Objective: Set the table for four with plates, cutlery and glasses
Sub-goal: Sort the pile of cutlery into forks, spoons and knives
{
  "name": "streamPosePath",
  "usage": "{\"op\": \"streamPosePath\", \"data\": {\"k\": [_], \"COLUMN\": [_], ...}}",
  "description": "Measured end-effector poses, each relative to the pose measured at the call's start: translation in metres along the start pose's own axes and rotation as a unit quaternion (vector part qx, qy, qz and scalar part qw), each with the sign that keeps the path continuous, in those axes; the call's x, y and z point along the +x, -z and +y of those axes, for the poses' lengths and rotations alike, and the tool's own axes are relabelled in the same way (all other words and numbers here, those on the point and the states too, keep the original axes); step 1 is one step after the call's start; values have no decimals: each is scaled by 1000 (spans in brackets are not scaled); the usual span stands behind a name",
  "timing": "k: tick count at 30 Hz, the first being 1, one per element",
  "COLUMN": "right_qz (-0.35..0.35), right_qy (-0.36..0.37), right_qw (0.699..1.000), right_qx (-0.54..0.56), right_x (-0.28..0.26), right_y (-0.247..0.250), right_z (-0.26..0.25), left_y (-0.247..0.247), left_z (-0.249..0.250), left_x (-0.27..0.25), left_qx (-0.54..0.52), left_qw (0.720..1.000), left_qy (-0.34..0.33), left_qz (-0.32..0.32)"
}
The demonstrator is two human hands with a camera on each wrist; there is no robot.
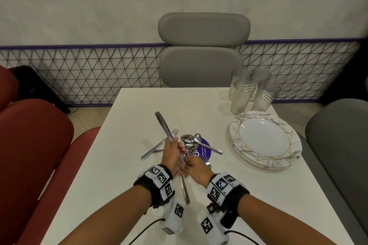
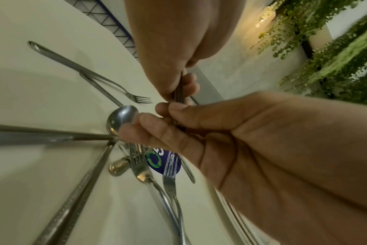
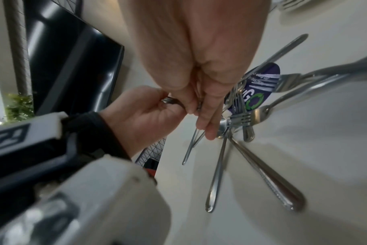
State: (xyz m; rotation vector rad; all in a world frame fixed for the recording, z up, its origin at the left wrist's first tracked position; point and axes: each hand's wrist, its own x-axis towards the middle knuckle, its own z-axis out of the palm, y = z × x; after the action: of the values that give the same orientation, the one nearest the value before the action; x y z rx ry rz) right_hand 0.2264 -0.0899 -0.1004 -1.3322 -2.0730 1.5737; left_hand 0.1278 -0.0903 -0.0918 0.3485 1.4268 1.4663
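A bundle of table knives [image 1: 163,125] stands tilted above the white table [image 1: 139,175], blades pointing up and to the far left. My left hand [image 1: 173,152] grips the bundle around its middle. My right hand [image 1: 191,165] pinches the handles just below it. In the left wrist view the right hand [image 2: 170,118] pinches the handles under the left hand [image 2: 178,86]. Loose forks [image 1: 157,146] and spoons [image 1: 188,138] lie beneath the hands. Marbled plates [image 1: 264,141] are stacked at the right, with several striped glasses [image 1: 251,93] behind them.
A round purple sticker [image 1: 207,150] lies under the loose cutlery. A grey chair [image 1: 203,49] stands at the far end, a dark red seat [image 1: 33,145] on the left and a grey seat [image 1: 338,135] on the right. A wire fence [image 1: 89,77] runs along the wall.
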Motion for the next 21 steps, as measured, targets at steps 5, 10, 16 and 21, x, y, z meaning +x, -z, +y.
{"op": "streamPosePath", "data": {"k": [5,10,16,21], "right_qz": [11,81,141,146], "right_qy": [0,1,-28,-64], "right_qw": [994,986,968,962], "right_qx": [-105,-148,-207,-223], "right_x": [-5,-6,-4,-10], "right_y": [7,22,35,53], "right_z": [-5,-9,2,1], "left_y": [-6,-17,-38,-55], "left_z": [-8,-15,-20,-32], "left_x": [5,10,9,18], "left_qx": [23,67,114,114], "left_qw": [1000,996,989,985], "left_qy": [-5,-4,20,61], "left_qz": [-13,-62,-92,-115]}}
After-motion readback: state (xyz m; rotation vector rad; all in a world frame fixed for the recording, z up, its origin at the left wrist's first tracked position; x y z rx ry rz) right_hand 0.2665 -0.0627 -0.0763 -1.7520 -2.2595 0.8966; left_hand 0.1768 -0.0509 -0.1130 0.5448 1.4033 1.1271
